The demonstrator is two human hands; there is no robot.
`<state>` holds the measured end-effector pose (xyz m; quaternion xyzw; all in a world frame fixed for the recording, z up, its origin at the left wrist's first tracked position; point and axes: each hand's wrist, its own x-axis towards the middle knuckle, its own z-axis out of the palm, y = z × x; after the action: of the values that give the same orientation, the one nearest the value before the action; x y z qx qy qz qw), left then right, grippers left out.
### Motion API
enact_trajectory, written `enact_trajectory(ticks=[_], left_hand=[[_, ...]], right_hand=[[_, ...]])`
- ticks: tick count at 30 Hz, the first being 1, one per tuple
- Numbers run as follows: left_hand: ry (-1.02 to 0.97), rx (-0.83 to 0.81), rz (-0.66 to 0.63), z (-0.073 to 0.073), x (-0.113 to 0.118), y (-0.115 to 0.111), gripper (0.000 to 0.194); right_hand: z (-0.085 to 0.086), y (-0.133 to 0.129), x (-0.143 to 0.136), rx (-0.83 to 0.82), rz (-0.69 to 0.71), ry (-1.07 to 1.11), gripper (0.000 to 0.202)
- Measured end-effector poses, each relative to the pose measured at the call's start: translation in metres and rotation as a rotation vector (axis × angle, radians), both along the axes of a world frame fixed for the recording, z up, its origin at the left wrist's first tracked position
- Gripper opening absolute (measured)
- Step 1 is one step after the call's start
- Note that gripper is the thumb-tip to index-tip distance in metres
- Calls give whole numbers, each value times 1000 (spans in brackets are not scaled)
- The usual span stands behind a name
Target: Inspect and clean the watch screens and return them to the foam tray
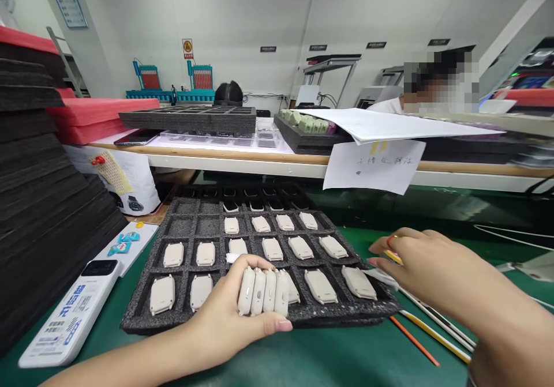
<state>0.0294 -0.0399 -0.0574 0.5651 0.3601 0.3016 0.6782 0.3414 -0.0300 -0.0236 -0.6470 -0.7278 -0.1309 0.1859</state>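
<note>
A row of several beige watch cases stands side by side in my left hand, fingers and thumb closed round them, above the front of a black foam tray. More beige cases lie in the tray's compartments; two compartments at its upper left hold none. My right hand is right of the tray, fingers bent over a yellow-ended tool; whether they grip it is unclear. A white cloth-like piece lies below its fingertips.
White, yellow and orange sticks lie on the green mat at right. A white boxed device and stacked black foam stand left. Behind, a shelf carries trays and papers. A person sits beyond it.
</note>
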Motion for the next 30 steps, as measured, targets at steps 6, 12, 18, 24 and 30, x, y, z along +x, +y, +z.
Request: enact_trajectory(ticks=[6, 12, 18, 24, 30], left_hand=[[-201, -74, 10, 0, -1, -9, 69], [-199, 27, 52, 10, 0, -15, 66], [-243, -65, -120, 16, -12, -13, 49], [-227, -88, -157, 14, -21, -8, 41], [-237, -27, -139, 23, -13, -12, 43]], right_hand=[[14, -26, -80, -205, 640, 262, 91], [-20, -24, -145, -130, 826, 759, 91], [-29, -18, -147, -98, 925, 951, 103], [-24, -18, -142, -85, 942, 914, 110], [-24, -18, -142, -68, 970, 877, 97]])
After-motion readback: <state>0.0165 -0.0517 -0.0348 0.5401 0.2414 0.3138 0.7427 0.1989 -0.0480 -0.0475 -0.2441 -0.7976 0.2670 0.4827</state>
